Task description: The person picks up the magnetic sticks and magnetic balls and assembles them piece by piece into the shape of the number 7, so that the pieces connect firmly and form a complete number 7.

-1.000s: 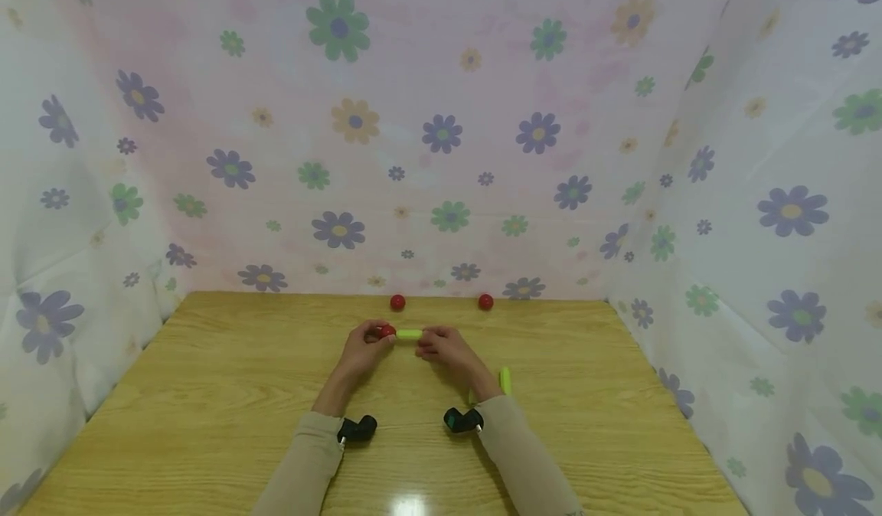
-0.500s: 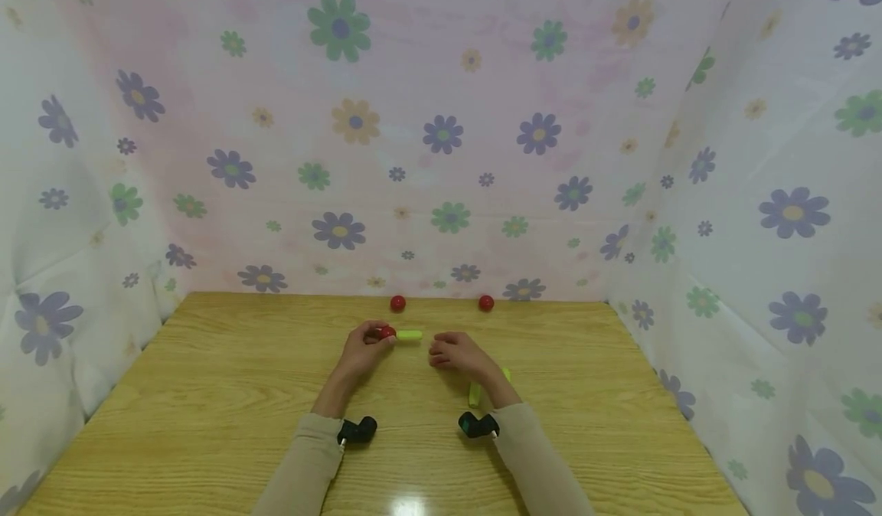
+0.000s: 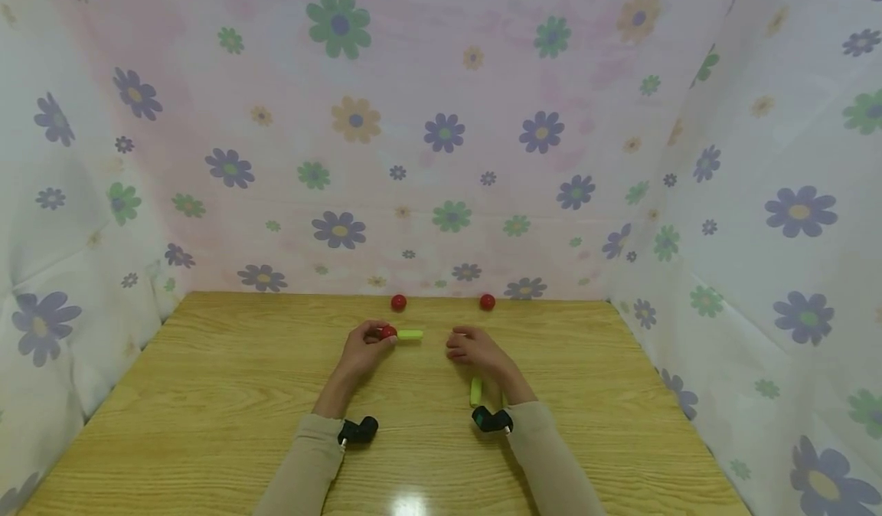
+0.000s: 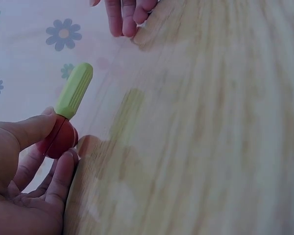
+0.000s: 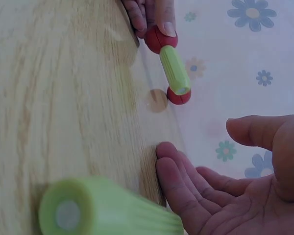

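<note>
My left hand [image 3: 364,347] pinches a red ball [image 4: 62,139] between thumb and fingers, low over the table. A ribbed lime-green stick [image 4: 74,90] joins the ball and points right, toward my other hand; its free end shows a grey disc in the right wrist view. My right hand [image 3: 478,354] holds nothing, its thumb apart from the loosely bent fingers in the right wrist view. Just below it lies a second green stick [image 3: 476,392], and a third is mostly hidden behind the right wrist. A large green stick [image 5: 127,210] fills the bottom of the right wrist view.
Two more red balls, one left [image 3: 399,302] and one right [image 3: 488,302], sit at the back edge of the wooden table [image 3: 241,393]. Flower-print cloth [image 3: 441,171] stands behind the table and along both sides.
My right hand has let go of the green stick's end and drawn back to the right. The left hand keeps holding the red ball in the same place.
</note>
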A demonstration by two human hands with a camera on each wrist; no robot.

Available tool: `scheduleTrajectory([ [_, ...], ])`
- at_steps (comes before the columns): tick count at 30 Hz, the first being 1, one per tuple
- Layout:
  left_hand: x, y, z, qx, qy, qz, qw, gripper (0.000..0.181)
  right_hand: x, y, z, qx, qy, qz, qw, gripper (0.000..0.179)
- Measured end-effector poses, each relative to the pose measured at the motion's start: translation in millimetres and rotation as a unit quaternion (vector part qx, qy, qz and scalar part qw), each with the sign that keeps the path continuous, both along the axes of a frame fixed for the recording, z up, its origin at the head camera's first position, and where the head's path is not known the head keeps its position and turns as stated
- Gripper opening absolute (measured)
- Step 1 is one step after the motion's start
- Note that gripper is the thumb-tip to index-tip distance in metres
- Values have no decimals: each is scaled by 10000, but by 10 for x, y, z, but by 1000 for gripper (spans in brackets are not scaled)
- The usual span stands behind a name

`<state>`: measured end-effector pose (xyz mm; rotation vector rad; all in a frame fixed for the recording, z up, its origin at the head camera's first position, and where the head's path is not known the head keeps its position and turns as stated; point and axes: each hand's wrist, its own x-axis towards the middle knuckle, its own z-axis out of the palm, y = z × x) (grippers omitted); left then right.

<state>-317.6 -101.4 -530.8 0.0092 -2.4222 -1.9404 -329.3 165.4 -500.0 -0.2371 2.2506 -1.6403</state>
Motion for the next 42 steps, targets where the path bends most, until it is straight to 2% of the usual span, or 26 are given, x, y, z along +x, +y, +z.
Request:
scheduleTrajectory([
  [10,5,3,10,61,-46,-1,10000,36,-49,159,-17,-32,34,-432,9991,57],
  [21,1,-5,23,156,-86,10,9998,35,-246,381,-141,-796,-248,-1082,9906,57],
  [27,8,-1,17,141,-168,19,9998,35,-293,501,-145,-953,-313,-804,9917,59],
  [30,16,3,14,191,-244,12,9995,36,-315,557,-138,-704,-266,-682,9948,59],
  [35,21,7,5,180,-181,24,9997,35,-349,619,-90,-202,-128,-618,9978,60],
  [42,8,20,20,70,-142,93,9998,34,-364,672,13,112,-158,-514,9985,60],
])
